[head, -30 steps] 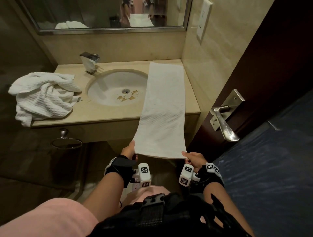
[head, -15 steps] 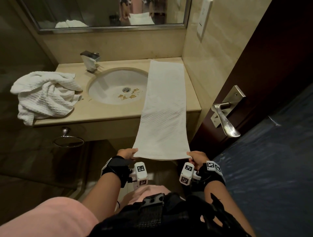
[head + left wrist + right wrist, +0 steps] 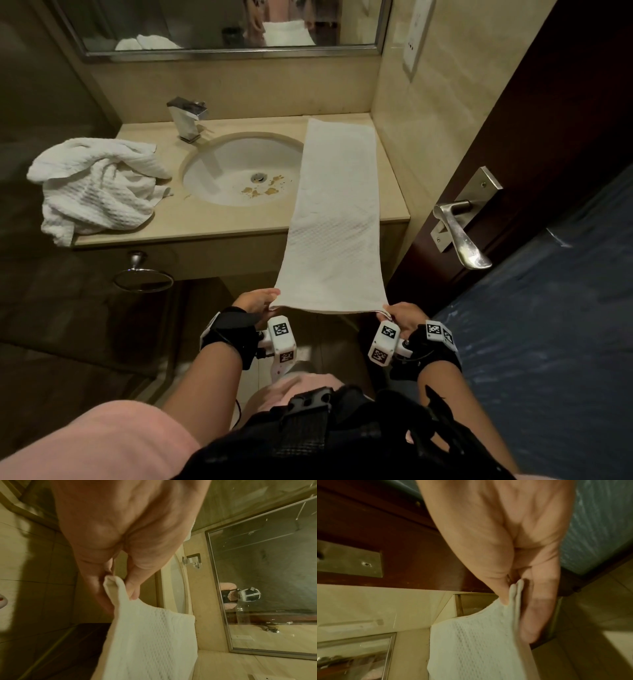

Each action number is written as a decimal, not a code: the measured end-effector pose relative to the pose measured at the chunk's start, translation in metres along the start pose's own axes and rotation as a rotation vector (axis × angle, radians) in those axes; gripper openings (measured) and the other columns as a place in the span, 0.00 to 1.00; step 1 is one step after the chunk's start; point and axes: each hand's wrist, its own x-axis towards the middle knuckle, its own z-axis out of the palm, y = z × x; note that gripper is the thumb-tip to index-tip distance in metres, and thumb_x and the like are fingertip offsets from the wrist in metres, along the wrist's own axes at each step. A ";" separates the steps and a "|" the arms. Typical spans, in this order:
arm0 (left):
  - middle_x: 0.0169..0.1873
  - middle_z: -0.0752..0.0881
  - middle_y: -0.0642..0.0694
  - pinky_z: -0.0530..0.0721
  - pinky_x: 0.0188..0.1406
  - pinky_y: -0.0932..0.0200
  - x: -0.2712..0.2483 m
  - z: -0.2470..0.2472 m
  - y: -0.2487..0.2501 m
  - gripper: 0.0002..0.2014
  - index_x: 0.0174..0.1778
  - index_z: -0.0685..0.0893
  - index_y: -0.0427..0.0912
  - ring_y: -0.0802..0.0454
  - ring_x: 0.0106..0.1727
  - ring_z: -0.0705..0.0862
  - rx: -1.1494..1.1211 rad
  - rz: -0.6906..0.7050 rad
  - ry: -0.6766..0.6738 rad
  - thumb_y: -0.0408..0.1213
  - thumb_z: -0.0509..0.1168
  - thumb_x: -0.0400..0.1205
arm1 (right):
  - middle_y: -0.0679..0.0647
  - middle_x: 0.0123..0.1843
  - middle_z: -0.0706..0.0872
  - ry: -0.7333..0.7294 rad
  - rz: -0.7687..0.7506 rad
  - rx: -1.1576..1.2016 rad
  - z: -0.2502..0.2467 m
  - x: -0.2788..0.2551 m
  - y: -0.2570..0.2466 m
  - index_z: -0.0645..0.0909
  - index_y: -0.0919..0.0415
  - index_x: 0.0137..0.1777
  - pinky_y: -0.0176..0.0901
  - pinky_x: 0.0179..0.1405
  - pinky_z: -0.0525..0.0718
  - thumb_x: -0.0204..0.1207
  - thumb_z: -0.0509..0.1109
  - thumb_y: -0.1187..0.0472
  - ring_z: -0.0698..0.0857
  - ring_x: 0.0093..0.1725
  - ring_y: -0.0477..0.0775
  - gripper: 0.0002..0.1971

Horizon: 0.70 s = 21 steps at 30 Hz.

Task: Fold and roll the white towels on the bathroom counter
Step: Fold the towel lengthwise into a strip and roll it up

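A white towel (image 3: 337, 212), folded into a long narrow strip, lies on the right side of the beige counter (image 3: 219, 222) and stretches off the front edge toward me. My left hand (image 3: 258, 301) pinches its near left corner (image 3: 118, 592) between thumb and fingers. My right hand (image 3: 399, 313) pinches the near right corner (image 3: 513, 599), where two layers show. The strip hangs taut in the air between counter and hands. A second white towel (image 3: 96, 186) sits crumpled at the counter's left end.
A round sink (image 3: 239, 168) with brown stains and a chrome faucet (image 3: 187, 118) lie left of the strip. A mirror (image 3: 222, 24) hangs behind. A dark wooden door with a metal handle (image 3: 459, 229) stands close on the right. A towel ring (image 3: 142, 279) hangs under the counter.
Both hands have shifted their hold on the near corners and lowered slightly, drawing the strip a little flatter and tauter. The crumpled towel has not moved.
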 end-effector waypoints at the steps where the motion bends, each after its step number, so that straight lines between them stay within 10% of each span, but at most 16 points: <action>1: 0.54 0.84 0.32 0.88 0.36 0.60 -0.003 -0.002 0.001 0.14 0.64 0.80 0.27 0.42 0.48 0.86 -0.016 -0.023 -0.016 0.21 0.60 0.82 | 0.55 0.15 0.80 0.011 -0.025 -0.013 -0.001 -0.001 0.001 0.76 0.73 0.39 0.30 0.12 0.75 0.85 0.58 0.71 0.78 0.12 0.43 0.12; 4: 0.46 0.85 0.34 0.88 0.30 0.60 -0.008 -0.006 0.005 0.14 0.65 0.80 0.30 0.47 0.38 0.88 -0.068 -0.103 -0.009 0.24 0.61 0.83 | 0.58 0.22 0.82 0.014 -0.109 0.000 -0.003 0.001 0.003 0.74 0.67 0.45 0.30 0.13 0.75 0.82 0.60 0.74 0.76 0.12 0.43 0.06; 9: 0.66 0.77 0.30 0.76 0.72 0.51 -0.012 0.000 0.006 0.17 0.65 0.71 0.24 0.37 0.69 0.79 -0.304 -0.114 -0.020 0.19 0.46 0.82 | 0.64 0.36 0.80 0.009 -0.187 0.031 -0.001 -0.003 0.002 0.74 0.65 0.57 0.32 0.12 0.73 0.81 0.61 0.76 0.75 0.14 0.43 0.09; 21: 0.53 0.87 0.37 0.79 0.59 0.60 -0.025 -0.008 0.009 0.16 0.62 0.82 0.28 0.50 0.47 0.85 -0.023 0.053 -0.080 0.20 0.66 0.77 | 0.59 0.31 0.81 -0.097 -0.260 0.099 -0.004 -0.011 -0.002 0.84 0.67 0.57 0.28 0.17 0.74 0.83 0.59 0.69 0.76 0.19 0.43 0.12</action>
